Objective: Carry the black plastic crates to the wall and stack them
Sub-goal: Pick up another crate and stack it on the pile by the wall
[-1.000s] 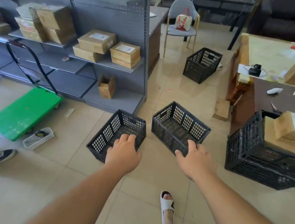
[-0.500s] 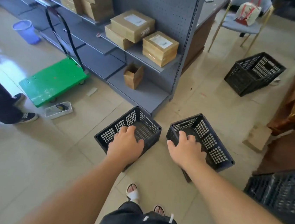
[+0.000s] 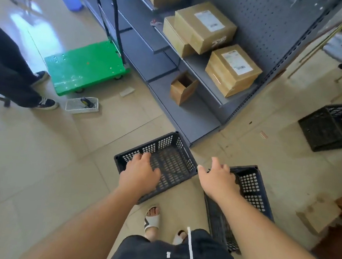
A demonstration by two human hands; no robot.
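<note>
left hand [image 3: 139, 174] grips near rim of left crate [image 3: 172, 150], which runs ahead of it | right hand [image 3: 219, 181] on rim of right crate [image 3: 253, 187], fingers splayed, grip unclear tbh

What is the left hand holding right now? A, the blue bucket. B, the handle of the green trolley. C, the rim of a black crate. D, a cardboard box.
C: the left hand grips the near rim of a black crate, fingers curled over its edge, while the right hand holds a second crate beside it.
</note>
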